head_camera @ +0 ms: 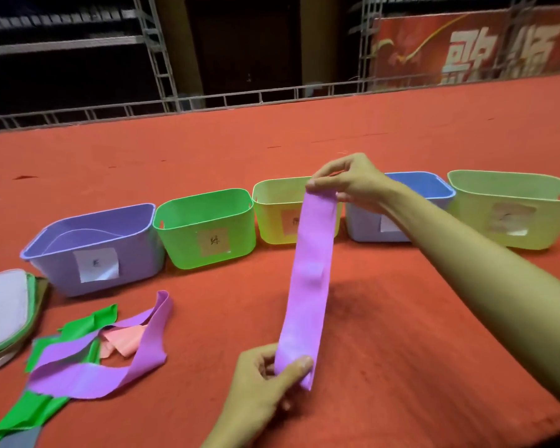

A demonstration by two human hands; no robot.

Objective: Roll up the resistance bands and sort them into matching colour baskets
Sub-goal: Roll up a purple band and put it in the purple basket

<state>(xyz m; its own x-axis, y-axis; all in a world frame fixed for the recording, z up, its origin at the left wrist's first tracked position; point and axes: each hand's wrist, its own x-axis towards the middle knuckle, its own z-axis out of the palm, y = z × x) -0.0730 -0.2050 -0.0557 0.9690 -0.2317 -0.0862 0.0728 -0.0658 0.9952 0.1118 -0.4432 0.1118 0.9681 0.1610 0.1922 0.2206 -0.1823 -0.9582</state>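
Note:
A purple resistance band is stretched flat between my hands above the red surface. My right hand pinches its far end, and my left hand pinches its near end. On the left lies a loose pile: another purple band, a green band and a pink band. Behind stand several baskets in a row: purple basket, green basket, yellow basket, blue basket and a pale green basket.
A white zip pouch with green edging lies at the far left next to the purple basket. The red carpeted surface runs back to a metal truss rail. Each basket carries a paper label.

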